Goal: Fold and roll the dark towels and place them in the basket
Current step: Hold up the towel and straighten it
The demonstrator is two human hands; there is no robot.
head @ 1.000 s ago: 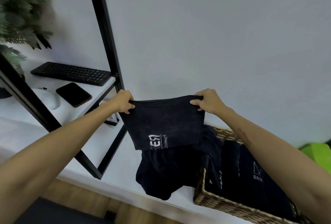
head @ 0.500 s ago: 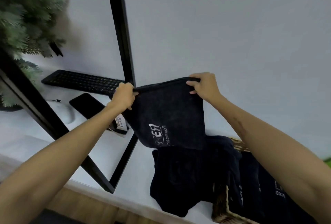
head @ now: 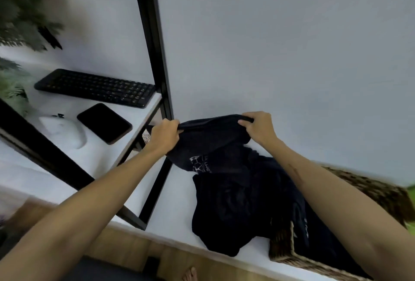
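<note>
White desk (head: 179, 202), grey wall (head: 280, 45), wicker basket (head: 381, 193)

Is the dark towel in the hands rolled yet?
No. The dark towel hangs unrolled between left hand and right hand.

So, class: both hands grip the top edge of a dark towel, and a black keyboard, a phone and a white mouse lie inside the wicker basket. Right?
Not quite. The head view shows the keyboard, phone and mouse on the white shelf, not in the basket. Left hand and right hand do grip the towel.
</note>
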